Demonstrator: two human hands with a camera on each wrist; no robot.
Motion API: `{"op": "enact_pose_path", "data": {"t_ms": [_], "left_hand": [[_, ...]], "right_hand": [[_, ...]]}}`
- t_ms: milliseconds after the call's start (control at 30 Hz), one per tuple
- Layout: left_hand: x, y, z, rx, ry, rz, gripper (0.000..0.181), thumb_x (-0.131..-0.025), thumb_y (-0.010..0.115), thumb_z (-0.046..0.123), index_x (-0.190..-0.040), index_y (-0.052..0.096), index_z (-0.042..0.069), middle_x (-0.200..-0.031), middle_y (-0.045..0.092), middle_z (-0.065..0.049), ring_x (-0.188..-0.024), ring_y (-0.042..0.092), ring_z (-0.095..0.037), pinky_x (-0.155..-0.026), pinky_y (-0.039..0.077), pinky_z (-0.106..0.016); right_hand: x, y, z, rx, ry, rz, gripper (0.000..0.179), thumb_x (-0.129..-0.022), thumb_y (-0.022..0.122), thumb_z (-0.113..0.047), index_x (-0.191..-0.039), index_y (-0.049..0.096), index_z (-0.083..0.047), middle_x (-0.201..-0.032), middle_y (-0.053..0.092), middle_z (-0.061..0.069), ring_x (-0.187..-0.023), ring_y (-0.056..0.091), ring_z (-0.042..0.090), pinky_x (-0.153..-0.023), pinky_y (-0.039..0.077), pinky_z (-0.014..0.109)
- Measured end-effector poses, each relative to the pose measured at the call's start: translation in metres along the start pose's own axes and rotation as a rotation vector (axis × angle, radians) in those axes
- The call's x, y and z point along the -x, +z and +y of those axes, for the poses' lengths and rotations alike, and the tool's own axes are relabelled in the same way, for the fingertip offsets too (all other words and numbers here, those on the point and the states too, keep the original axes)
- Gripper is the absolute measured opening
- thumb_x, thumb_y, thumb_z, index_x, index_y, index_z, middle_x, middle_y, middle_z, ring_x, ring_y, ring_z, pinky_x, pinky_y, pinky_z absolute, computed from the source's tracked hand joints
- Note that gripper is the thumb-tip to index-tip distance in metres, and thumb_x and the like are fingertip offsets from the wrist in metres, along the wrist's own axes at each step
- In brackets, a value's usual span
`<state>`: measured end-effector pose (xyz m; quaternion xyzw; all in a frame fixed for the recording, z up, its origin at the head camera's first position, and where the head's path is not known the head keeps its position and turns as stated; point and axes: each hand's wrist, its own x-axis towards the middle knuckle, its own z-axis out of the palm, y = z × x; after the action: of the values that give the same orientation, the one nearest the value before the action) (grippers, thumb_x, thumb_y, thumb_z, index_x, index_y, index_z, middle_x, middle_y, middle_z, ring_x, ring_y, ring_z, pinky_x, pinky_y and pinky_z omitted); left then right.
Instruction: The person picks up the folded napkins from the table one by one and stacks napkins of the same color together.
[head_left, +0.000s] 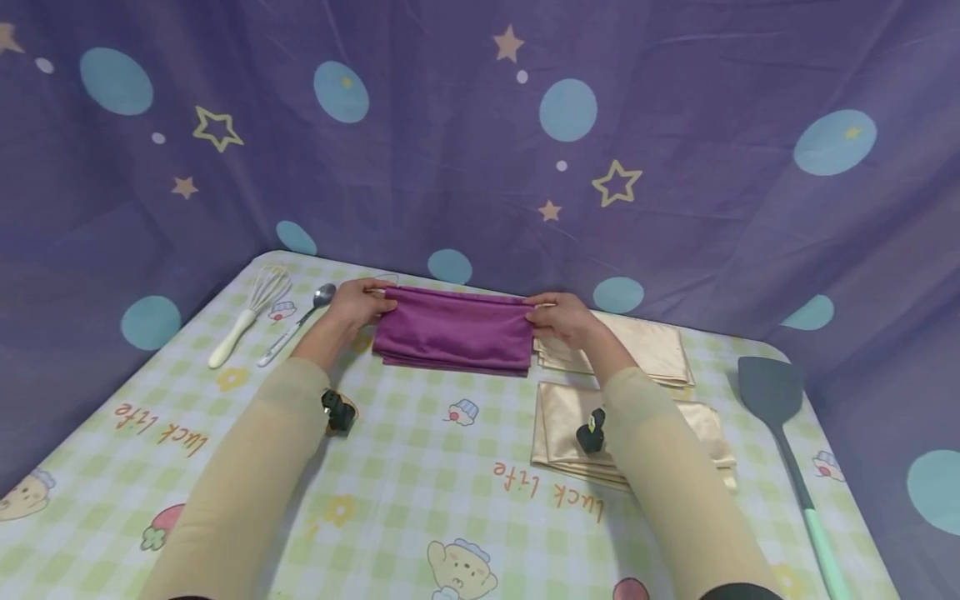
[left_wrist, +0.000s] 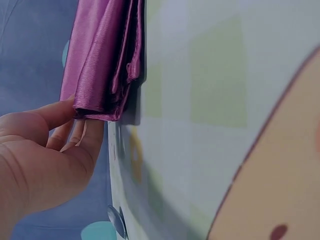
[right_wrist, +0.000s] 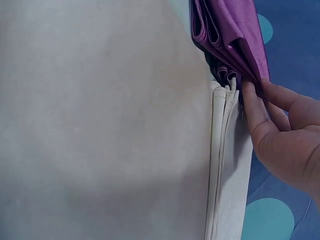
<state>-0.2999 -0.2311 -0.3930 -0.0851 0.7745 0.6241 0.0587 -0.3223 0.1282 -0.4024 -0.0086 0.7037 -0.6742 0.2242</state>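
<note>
A folded purple satin cloth (head_left: 454,330) lies in layers near the far edge of the table. My left hand (head_left: 360,303) pinches its far left corner, thumb on top and fingers beneath, as the left wrist view shows with the cloth (left_wrist: 92,60) hanging over the fingertips. At the far right corner my right hand (head_left: 564,320) pinches the cloth between thumb and fingers. In the right wrist view, that hand (right_wrist: 287,125) is right beside a folded cream cloth (right_wrist: 225,165), whose edge meets the purple layers.
Two folded cream cloths, a far one (head_left: 645,343) and a nearer one (head_left: 562,425), lie under and around my right forearm. A whisk (head_left: 247,317) and a spoon (head_left: 296,329) lie at the left. A grey spatula (head_left: 772,392) with a green handle lies along the right edge.
</note>
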Motion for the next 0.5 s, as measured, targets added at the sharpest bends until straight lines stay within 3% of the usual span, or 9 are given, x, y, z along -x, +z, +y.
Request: {"op": "enact_pose_path", "data": {"t_ms": [367,500], "left_hand": [[-0.011,0.005,0.003,0.008,0.003,0.041,0.051,-0.093,0.068,-0.007,-0.142,0.055,-0.001,-0.126,0.060,-0.022,-0.084,0.065,-0.013,-0.082,0.059,-0.029],[-0.015,0.007,0.001,0.011,0.004,0.063,0.052,-0.092,0.068,-0.008,-0.141,0.055,-0.001,-0.118,0.062,-0.017,-0.081,0.066,-0.012,-0.081,0.060,-0.028]], "right_hand": [[-0.007,0.001,-0.003,0.044,-0.013,0.079,0.041,-0.099,0.057,0.007,-0.140,0.053,0.008,-0.124,0.061,0.025,-0.114,0.063,0.032,-0.096,0.055,0.040],[-0.009,0.001,-0.004,0.035,-0.016,0.098,0.041,-0.098,0.058,0.009,-0.139,0.053,0.009,-0.118,0.063,0.024,-0.109,0.065,0.031,-0.095,0.055,0.040]]}}
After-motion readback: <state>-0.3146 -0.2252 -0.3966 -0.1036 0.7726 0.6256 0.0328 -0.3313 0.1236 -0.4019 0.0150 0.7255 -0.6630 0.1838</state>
